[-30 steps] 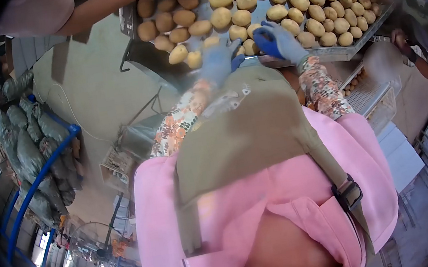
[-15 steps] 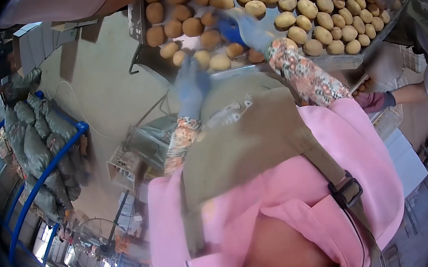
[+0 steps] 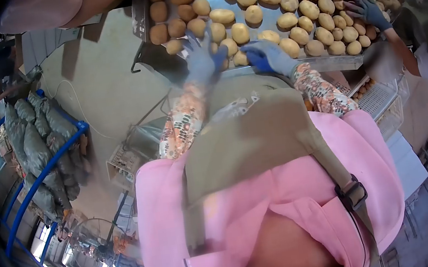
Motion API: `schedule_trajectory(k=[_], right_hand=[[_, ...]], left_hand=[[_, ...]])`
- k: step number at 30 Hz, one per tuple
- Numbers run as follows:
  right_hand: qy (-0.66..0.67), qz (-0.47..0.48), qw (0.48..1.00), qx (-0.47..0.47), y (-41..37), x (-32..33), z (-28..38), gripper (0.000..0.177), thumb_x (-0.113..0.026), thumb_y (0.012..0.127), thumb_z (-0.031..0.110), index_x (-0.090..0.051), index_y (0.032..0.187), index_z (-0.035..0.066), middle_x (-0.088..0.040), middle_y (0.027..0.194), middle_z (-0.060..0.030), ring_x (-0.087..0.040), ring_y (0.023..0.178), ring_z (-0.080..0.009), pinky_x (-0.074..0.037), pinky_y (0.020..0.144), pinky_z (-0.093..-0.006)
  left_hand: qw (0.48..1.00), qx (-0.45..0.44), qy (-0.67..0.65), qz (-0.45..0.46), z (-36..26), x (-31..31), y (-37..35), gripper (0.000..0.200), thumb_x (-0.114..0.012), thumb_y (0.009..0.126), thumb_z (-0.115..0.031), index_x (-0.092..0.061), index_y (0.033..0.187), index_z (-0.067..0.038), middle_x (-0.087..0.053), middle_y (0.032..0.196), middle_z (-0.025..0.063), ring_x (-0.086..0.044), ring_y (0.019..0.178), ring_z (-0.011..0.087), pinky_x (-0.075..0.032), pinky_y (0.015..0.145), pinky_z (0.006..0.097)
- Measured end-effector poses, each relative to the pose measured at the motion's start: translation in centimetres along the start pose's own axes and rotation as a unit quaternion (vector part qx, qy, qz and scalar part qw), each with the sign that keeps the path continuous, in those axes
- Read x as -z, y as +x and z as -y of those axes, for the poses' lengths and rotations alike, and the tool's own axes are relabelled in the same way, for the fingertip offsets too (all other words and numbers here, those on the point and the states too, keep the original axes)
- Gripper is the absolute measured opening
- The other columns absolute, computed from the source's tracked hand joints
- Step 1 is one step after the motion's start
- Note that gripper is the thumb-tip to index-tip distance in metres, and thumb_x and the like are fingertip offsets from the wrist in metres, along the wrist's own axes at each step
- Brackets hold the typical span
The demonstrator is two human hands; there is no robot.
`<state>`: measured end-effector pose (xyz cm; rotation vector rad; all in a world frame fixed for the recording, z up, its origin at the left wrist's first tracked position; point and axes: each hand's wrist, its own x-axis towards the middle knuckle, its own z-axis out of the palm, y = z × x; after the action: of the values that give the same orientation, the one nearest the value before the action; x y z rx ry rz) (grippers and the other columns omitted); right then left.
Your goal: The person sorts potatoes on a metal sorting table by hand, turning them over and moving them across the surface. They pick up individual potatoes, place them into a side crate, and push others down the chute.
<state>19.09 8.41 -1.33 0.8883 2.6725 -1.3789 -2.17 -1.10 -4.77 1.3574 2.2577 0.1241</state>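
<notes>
- Blue-gloved left hand (image 3: 202, 62): fingers are spread among potatoes (image 3: 240, 33).
- Right hand (image 3: 273, 57): fingers are held partly bent near potatoes; whether any is gripped cannot be told.

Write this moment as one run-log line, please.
left hand: open, at potatoes; right hand: near potatoes, grip unclear; co-worker's gloved hand: at potatoes; surface: metal table

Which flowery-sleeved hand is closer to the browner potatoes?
The left hand, close beside the browner potatoes; the right hand is farther off, by yellower ones.
</notes>
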Motion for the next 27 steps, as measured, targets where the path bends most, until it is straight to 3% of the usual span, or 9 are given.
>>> schedule_trajectory(k=[3,9,10,15,17,19,21,24,27], right_hand=[[0.104,-0.134,0.979,-0.109,2.9,2.7,0.1,0.033,-0.060,0.087,0.021,-0.062,0.117,0.008,-0.065,0.110,-0.0142,-0.062,0.100,-0.0307,-0.049,0.088,-0.0385],[-0.199,-0.230,0.953,0.000,14.1,2.8,-2.5,0.049,-0.056,0.089,0.036,-0.050,0.132,0.014,-0.053,0.130,-0.0195,-0.057,0.106,-0.0366,-0.046,0.088,-0.0454],[-0.263,-0.196,0.944,-0.034,14.9,2.8,-1.9,0.046,-0.055,0.088,0.038,-0.053,0.129,0.016,-0.045,0.137,-0.0222,-0.054,0.112,-0.0374,-0.042,0.091,-0.0500],[-0.234,-0.025,0.962,-0.141,16.8,3.1,1.1,0.041,-0.058,0.083,0.041,-0.058,0.118,0.020,-0.041,0.141,-0.0197,-0.056,0.109,-0.0346,-0.042,0.087,-0.0522],[-0.229,-0.079,0.961,-0.132,15.5,2.0,-0.3,0.038,-0.058,0.084,0.041,-0.059,0.116,0.021,-0.049,0.133,-0.0158,-0.060,0.101,-0.0337,-0.045,0.084,-0.0511],[0.123,-0.109,0.986,0.012,13.3,3.1,-0.2,0.033,-0.052,0.092,0.035,-0.055,0.115,0.012,-0.058,0.104,-0.0097,-0.059,0.087,-0.0194,-0.049,0.075,-0.0388],[0.615,-0.111,0.774,-0.106,10.4,2.5,1.4,0.033,-0.060,0.090,0.023,-0.056,0.119,0.007,-0.061,0.103,-0.0046,-0.058,0.090,-0.0157,-0.050,0.078,-0.0293],[0.602,-0.077,0.792,0.063,5.9,3.0,1.4,0.043,-0.069,0.085,0.013,-0.055,0.124,0.003,-0.063,0.110,-0.0096,-0.063,0.099,-0.0167,-0.054,0.086,-0.0307],[0.114,-0.263,0.951,0.117,3.2,2.8,2.8,0.054,-0.077,0.078,0.012,-0.055,0.127,0.002,-0.062,0.118,-0.0082,-0.062,0.103,-0.0134,-0.052,0.088,-0.0262]], left_hand=[[0.999,0.000,-0.004,0.040,-0.8,0.9,-3.2,0.083,-0.052,0.083,-0.062,-0.019,0.151,-0.028,-0.006,0.156,0.0235,-0.014,0.141,0.0462,-0.019,0.109,0.0604],[0.995,-0.020,-0.101,0.012,2.8,0.5,-5.9,0.079,-0.056,0.086,-0.050,-0.022,0.150,-0.018,-0.022,0.150,0.0264,-0.023,0.136,0.0464,-0.025,0.108,0.0561],[0.974,-0.126,-0.053,-0.183,2.9,0.1,-6.3,0.069,-0.069,0.077,-0.026,-0.040,0.134,-0.001,-0.050,0.118,0.0247,-0.049,0.100,0.0446,-0.042,0.087,0.0500],[0.981,-0.056,-0.098,-0.158,3.5,0.3,-7.2,0.061,-0.065,0.077,-0.021,-0.042,0.129,0.001,-0.051,0.109,0.0246,-0.049,0.100,0.0447,-0.042,0.085,0.0510],[0.983,0.010,-0.174,-0.061,3.9,0.8,-7.6,0.069,-0.056,0.090,-0.037,-0.030,0.144,-0.003,-0.033,0.142,0.0303,-0.031,0.132,0.0447,-0.029,0.109,0.0461],[0.989,-0.040,-0.083,-0.119,2.6,2.8,-6.6,0.060,-0.057,0.090,-0.034,-0.040,0.137,-0.002,-0.038,0.139,0.0291,-0.038,0.127,0.0449,-0.032,0.108,0.0447],[0.979,-0.117,-0.102,-0.133,0.6,6.4,-4.1,0.053,-0.058,0.089,-0.032,-0.047,0.132,-0.004,-0.044,0.134,0.0273,-0.043,0.121,0.0458,-0.034,0.106,0.0454],[0.962,-0.075,-0.184,-0.188,0.3,2.3,1.0,0.050,-0.060,0.088,-0.031,-0.050,0.130,-0.006,-0.048,0.131,0.0261,-0.048,0.116,0.0448,-0.035,0.105,0.0463],[0.983,-0.132,-0.019,-0.130,-2.8,0.9,0.3,0.053,-0.056,0.089,-0.039,-0.047,0.136,-0.018,-0.023,0.150,0.0266,-0.023,0.133,0.0537,-0.027,0.107,0.0575]])
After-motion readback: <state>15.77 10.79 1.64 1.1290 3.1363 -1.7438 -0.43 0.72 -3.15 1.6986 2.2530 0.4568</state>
